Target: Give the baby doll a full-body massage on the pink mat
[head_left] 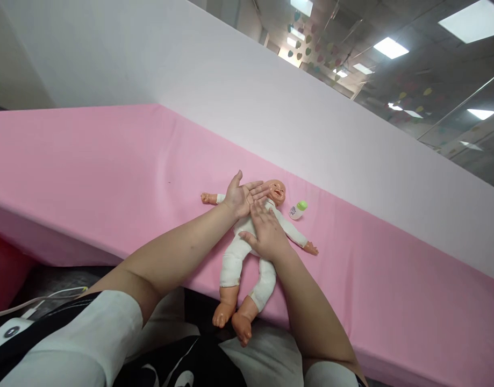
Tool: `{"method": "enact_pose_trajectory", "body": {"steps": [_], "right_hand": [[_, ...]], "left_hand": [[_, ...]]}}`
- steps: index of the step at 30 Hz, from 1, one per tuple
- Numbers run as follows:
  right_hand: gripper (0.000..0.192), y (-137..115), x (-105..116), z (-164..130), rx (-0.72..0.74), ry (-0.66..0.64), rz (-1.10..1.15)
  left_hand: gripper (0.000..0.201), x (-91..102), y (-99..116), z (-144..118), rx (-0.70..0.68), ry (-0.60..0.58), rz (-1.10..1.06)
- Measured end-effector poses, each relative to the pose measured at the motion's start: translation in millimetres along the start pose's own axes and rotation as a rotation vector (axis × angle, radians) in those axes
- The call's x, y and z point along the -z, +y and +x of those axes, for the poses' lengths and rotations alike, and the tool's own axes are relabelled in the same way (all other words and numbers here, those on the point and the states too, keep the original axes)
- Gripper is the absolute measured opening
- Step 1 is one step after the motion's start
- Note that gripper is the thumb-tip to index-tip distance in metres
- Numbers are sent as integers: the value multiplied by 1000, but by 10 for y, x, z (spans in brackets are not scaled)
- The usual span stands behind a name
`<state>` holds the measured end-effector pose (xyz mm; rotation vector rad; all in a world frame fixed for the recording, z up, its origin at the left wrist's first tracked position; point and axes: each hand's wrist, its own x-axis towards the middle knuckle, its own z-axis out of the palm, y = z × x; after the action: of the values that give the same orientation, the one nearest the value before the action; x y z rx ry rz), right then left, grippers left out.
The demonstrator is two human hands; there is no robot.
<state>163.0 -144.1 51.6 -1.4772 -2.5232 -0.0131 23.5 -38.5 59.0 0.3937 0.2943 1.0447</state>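
A baby doll (234, 263) in a white suit lies on its back on the pink mat (109, 172), its feet hanging over the near edge. My left hand (242, 194) is palm up with fingers spread, over the doll's chest near its head (277, 191). Palm down, my right hand (266, 232) rests flat on the doll's belly, its fingertips touching the left palm. Neither hand holds anything. A small white bottle with a green cap (297, 209) lies on the mat just right of the doll's head.
A pale wall panel (271, 102) rises behind the mat. A white cable and a small device (13, 328) lie at the lower left by my body. Ceiling lights and hanging paper hearts show at the upper right.
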Motion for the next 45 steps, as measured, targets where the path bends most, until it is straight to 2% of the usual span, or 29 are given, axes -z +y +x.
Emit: {"method": "enact_pose_trajectory", "body": {"steps": [2, 6, 10, 14, 19, 23, 27, 29, 30, 32, 35, 38, 41, 45], "right_hand": [[95, -52, 7, -16, 71, -39, 40], [100, -102, -28, -30, 160, -32, 76], [112, -87, -61, -27, 190, 46, 52], [116, -33, -67, -18, 163, 122, 16], [103, 60, -54, 12, 33, 143, -22], [97, 91, -44, 45, -42, 143, -46], [86, 110, -49, 71, -28, 109, 29], [76, 135, -76, 79, -2, 104, 96], [70, 147, -98, 81, 8, 114, 133], [55, 162, -154, 81, 13, 164, 201], [40, 149, -239, 48, -11, 283, 255], [37, 126, -286, -56, -45, 369, 254], [44, 147, -292, -198, -33, 405, 265], [51, 222, -272, -313, 79, 350, 317]], "left_hand": [[88, 45, 28, 33, -25, 29, 14], [87, 60, 31, 51, -31, 25, 2], [86, -25, -68, -19, 68, -39, 15], [87, -119, -240, -101, 179, -104, 15], [89, -212, -374, -162, 221, -102, 28], [88, -218, -308, -147, 174, -128, 41], [82, -100, -162, -31, 20, -32, 148], [77, 2, -113, 51, -77, 31, 322], [72, 60, -100, 88, -125, 64, 477], [54, 180, -99, 144, -207, 130, 845], [27, 333, -144, 172, -309, 155, 1199], [27, 421, -203, 159, -466, 99, 1662], [26, 477, -223, 137, -601, -12, 2057], [29, 588, -135, 116, -687, -228, 2323]]}}
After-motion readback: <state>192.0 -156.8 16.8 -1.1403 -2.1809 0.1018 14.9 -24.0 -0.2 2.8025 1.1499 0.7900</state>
